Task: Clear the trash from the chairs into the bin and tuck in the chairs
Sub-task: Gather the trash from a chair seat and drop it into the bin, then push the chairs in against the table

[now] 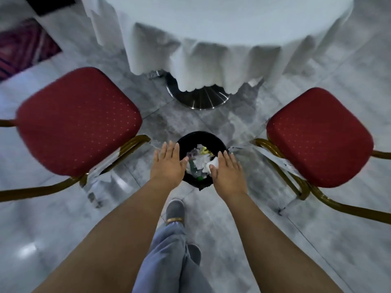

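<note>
A small black bin [201,135] stands on the floor between two red padded chairs. It holds crumpled white and yellow paper [200,160] and a bottle. Both of my hands hover palm down over the bin with fingers spread. My left hand [168,166] is over its left rim and holds nothing. My right hand [227,172] is over its right rim, and a white paper scrap [213,163] sits by its thumb; I cannot tell whether they touch. The left chair's seat [78,121] and the right chair's seat [319,138] are bare, and both chairs stand pulled out from the table.
A round table under a long white cloth [211,39] stands ahead on a shiny metal base [198,100]. The chairs' gold metal frames [281,157] flank the bin. My shoe [174,210] is just behind the bin on grey marble floor. A red patterned rug [23,47] lies far left.
</note>
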Available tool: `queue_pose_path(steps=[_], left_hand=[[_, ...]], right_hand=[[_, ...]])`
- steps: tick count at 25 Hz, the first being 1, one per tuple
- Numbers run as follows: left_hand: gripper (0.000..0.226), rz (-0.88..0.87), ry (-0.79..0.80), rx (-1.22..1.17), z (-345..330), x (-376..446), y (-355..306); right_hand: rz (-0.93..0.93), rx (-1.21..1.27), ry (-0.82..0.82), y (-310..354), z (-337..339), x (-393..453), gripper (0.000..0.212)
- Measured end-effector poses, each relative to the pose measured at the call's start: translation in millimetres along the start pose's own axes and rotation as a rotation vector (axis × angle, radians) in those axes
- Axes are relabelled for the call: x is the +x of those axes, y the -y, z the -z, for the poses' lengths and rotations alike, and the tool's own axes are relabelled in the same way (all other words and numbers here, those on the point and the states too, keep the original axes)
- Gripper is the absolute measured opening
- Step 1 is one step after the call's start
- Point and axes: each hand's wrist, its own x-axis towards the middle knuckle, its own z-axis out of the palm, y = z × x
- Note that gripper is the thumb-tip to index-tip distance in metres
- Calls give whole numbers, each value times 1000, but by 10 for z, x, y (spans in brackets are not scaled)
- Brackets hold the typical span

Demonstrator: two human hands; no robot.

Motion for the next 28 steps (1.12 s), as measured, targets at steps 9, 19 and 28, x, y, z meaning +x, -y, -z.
queue_pose_path(steps=[9,19,28], left_hand=[[64,15,-209,-28,943,-1864,471],[64,130,-363,-43,1454,-3089,1699],[65,152,-477,-40,1512,-3937,3317]], right_hand=[[210,-104,-152,751,930,-1373,63],[401,-151,-227,1965,905,-2269,64],[437,-151,-334,3433,322,-3065,64]])
